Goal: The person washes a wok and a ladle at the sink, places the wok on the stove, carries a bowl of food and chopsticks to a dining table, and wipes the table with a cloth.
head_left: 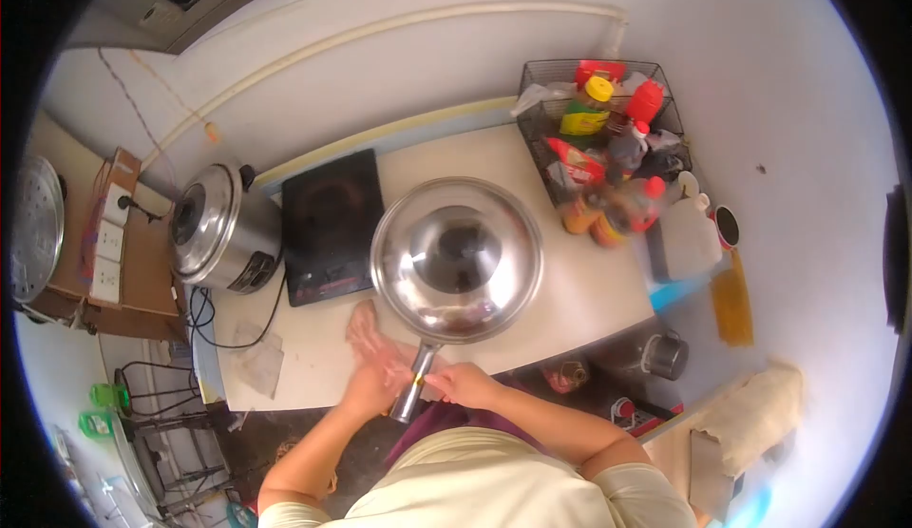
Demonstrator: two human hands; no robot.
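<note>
A steel wok with a domed lid stands on the pale table, its handle pointing toward me. My left hand is closed on a thin, crumpled, see-through plastic bag left of the handle. On the other side, my right hand is closed in a pinch near the handle, apparently on the bag's other end, which passes by the handle. The exact finger contact is partly hidden and blurred. Neither hand clearly wraps round the handle.
A black induction cooker and a steel electric cooker stand at the left, with a black cable. A wire basket of sauce bottles and packets stands back right, beside a white jug. A pot sits lower right.
</note>
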